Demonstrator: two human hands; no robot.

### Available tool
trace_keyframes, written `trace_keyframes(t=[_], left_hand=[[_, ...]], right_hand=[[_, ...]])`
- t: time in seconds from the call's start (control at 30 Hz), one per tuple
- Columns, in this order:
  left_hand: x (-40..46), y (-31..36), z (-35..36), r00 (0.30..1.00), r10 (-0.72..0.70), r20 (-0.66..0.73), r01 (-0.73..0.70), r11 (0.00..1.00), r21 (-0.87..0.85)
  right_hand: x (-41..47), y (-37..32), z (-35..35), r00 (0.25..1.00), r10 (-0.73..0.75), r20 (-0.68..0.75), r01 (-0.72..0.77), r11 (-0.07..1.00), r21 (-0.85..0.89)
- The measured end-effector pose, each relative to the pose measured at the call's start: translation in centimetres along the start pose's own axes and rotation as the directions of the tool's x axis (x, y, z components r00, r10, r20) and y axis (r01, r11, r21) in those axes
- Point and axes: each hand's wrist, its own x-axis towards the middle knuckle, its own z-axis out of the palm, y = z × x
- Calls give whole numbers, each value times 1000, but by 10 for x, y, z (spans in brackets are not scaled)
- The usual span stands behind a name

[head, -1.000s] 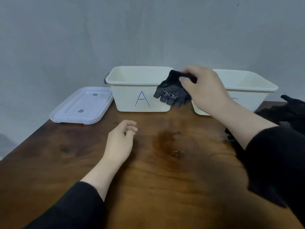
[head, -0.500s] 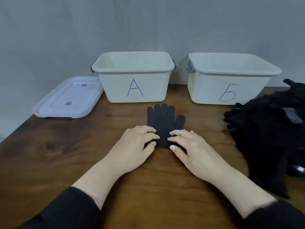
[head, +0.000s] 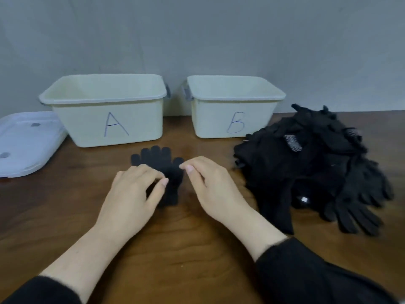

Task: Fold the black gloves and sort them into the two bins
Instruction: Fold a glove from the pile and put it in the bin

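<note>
I am seeing the black glove (head: 163, 170) lying fingers-away between both hands; left hand (head: 133, 194) pinching its cuff edge, right hand (head: 210, 185) pinching nearest its thumb side.

Dark brown wooden table (head: 197, 249), visible grain, butted against a grey wall. On it: cream bin marked A (head: 105, 119) back centre-left, cream bin marked B (head: 232, 113) just beside it to the right, small gap between them. White lids (head: 26, 143) stacked flat left of bin A, partly cut off by frame edge. Single black glove (head: 168, 172) lying flat in front of bin A, fingers pointing at the bins. Heap of black gloves (head: 313, 172) on the right, near bin B.
</note>
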Motion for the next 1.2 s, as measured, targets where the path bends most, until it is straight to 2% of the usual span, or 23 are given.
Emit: trace_keyframes(t=[0.1,0.23,0.33,0.43,0.5,0.6,0.7,0.8,0.9,1.0,1.1,1.2], left_hand=[[13,39,16,998,39,-50,-42,998,-56],[31,95,47,988,155,-24,-156,982,-108],[36,135,69,964,266,-2,-263,952,-157],[42,171,88,942,335,-36,-334,917,-217],[43,189,96,929,366,-51,-367,896,-250],[42,205,106,924,382,-22,-372,882,-290],[40,212,113,920,391,26,-364,879,-309],[40,208,115,931,361,49,-328,889,-319],[42,200,114,946,310,99,-265,910,-318],[41,194,114,940,286,184,-218,922,-321],[38,190,113,923,280,264,-197,933,-302],[38,185,106,931,294,218,-222,927,-302]], right_hand=[[-8,-1,-45,993,50,-107,-53,998,-20],[-34,8,-125,966,88,-244,-109,991,-74],[-56,23,-184,927,142,-347,-201,969,-141],[-73,39,-239,866,180,-467,-296,936,-188],[-81,52,-271,837,233,-495,-387,892,-233],[-92,70,-304,825,355,-439,-500,820,-277],[-103,76,-314,852,386,-354,-503,791,-347],[-100,73,-305,924,288,-252,-373,824,-426],[-87,74,-286,982,175,-71,-185,817,-546],[-79,78,-274,975,211,68,-123,770,-626],[-81,85,-265,961,243,130,-94,733,-674],[-85,89,-261,965,236,115,-100,734,-671]])
